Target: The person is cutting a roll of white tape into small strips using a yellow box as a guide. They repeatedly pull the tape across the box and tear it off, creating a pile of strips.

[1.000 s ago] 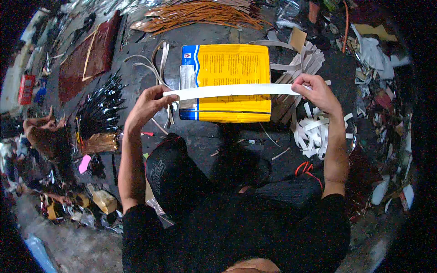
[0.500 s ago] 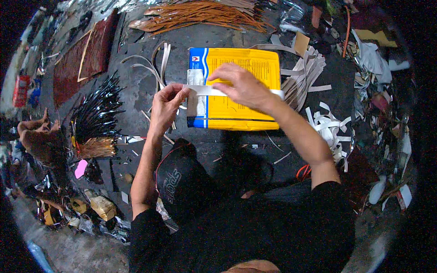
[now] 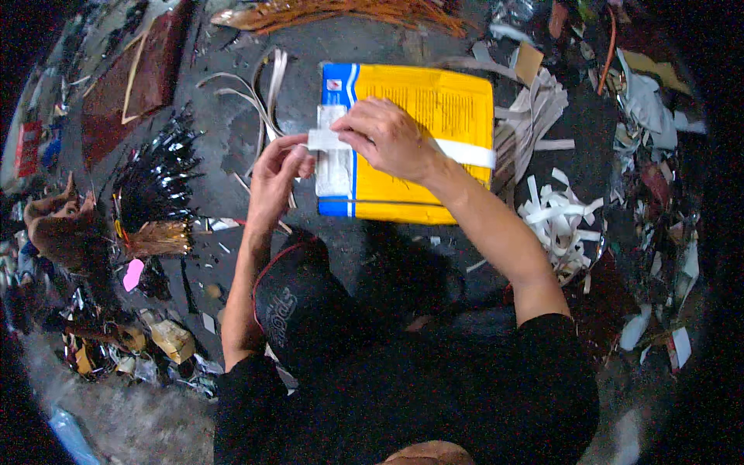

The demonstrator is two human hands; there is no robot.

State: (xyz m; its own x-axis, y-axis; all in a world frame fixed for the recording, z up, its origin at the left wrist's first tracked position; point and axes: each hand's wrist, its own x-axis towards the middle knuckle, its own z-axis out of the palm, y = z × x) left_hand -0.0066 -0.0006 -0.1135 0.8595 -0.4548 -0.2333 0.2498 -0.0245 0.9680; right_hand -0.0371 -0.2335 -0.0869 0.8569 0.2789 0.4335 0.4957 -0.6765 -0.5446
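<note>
A flat yellow pack with a blue left edge lies on the dark surface in front of me. Across its face runs a white strip, slanting from the right edge up to the left edge. My left hand is just off the pack's left side, with thumb and fingers closed on the strip's left end. Above the pack, my right hand pinches the same strip a little to the right of the left fingers. The right hand and wrist hide the strip's middle part.
Grey-white strips fan out right of the pack, above a heap of curled white strips. Orange-brown strips lie at the far side. To the left are looped pale strips, a black bundle and a dark red board.
My right hand has moved left along the strip, closer to my left hand. The strip now slants more across the pack. The whole view has shifted slightly.
</note>
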